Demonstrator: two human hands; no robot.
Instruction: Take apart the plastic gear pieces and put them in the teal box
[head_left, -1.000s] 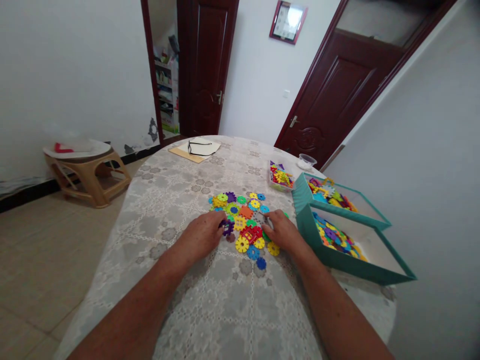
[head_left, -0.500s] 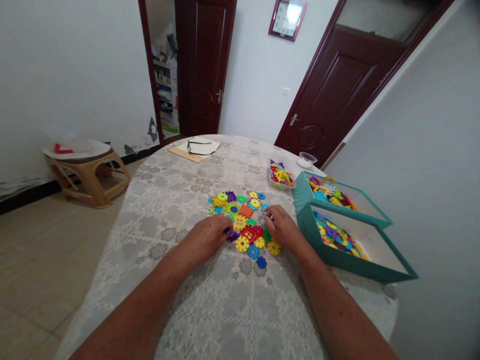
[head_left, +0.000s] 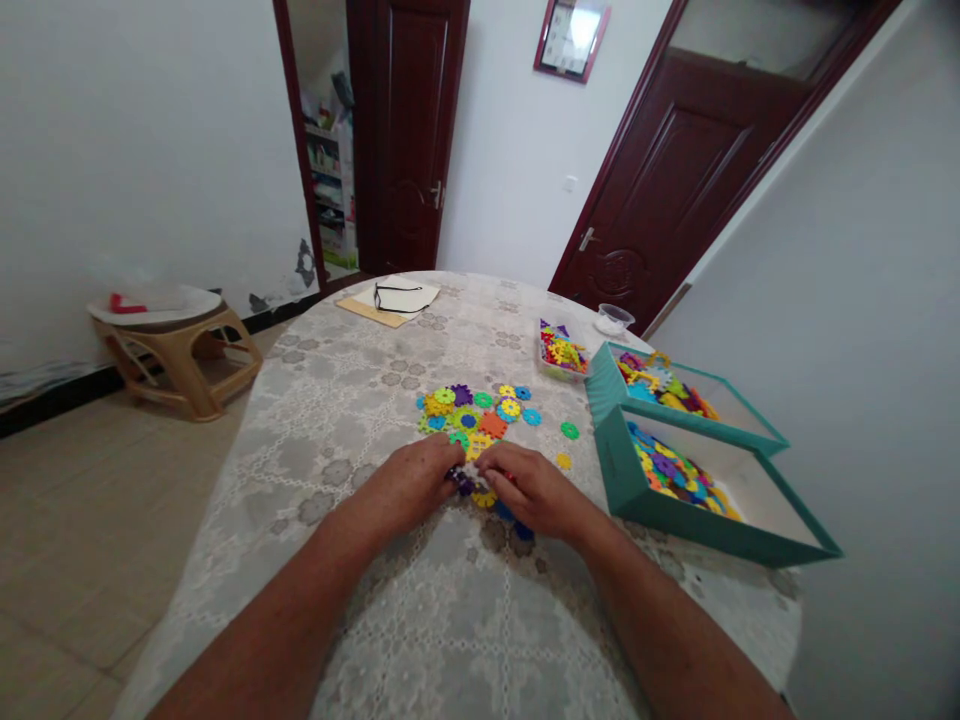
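My left hand (head_left: 426, 472) is closed, its fingertips pinching a dark purple notched plastic disc (head_left: 463, 482). Close against it, my right hand (head_left: 529, 482) is closed too, with a small greyish notched piece (head_left: 472, 474) at its fingertips. Whether the two pieces are joined cannot be made out. Around the hands lie several colourful interlocking discs and toothed plates, among them an orange square plate (head_left: 493, 424), a purple disc (head_left: 460, 394) and a light blue disc (head_left: 532, 417). My right hand covers red, yellow and blue pieces beneath it.
Two teal boxes (head_left: 720, 545) of plastic pieces stand at the right. Behind them are a small clear tub (head_left: 562, 372) of pieces and a clear bowl (head_left: 613, 318). Glasses (head_left: 401, 298) lie on papers at the far left. A stool (head_left: 187, 360) stands beyond the table.
My right hand has moved left and nearer to me, from the right edge of the pieces to my left hand. A green disc and a small yellow one now lie apart at right.
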